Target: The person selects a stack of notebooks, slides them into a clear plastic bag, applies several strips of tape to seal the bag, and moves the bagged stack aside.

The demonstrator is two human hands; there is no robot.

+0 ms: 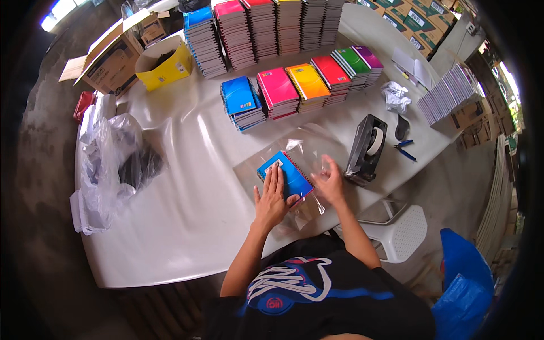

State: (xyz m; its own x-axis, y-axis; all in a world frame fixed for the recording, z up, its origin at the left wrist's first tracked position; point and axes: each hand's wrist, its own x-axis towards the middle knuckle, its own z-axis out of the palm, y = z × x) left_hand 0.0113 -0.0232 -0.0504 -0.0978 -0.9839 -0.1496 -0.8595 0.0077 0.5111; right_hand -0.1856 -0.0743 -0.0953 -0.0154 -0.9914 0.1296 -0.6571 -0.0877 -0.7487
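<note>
A blue spiral notebook (296,180) with a white label lies slanted on a clear plastic sheet or bag (255,164). A pink edge shows along its spiral side, so another notebook may lie under it. My left hand (272,197) rests flat on the blue cover, fingers stretched out and thumb apart near its lower edge. To the right of the notebook, my right hand (330,182) is over the plastic with its thumb and fingers apart. Whether its fingertips touch the film is hard to see. A black tape dispenser (365,150) with a white roll stands just beyond that hand.
Short stacks of colored notebooks (277,93) stand ahead, with taller stacks (235,42) behind. Plastic bags (116,164) lie at left near a yellow box (164,65). Blue-handled pliers (405,150) and crumpled paper (395,96) lie at right. A white stool (405,232) stands beside the table.
</note>
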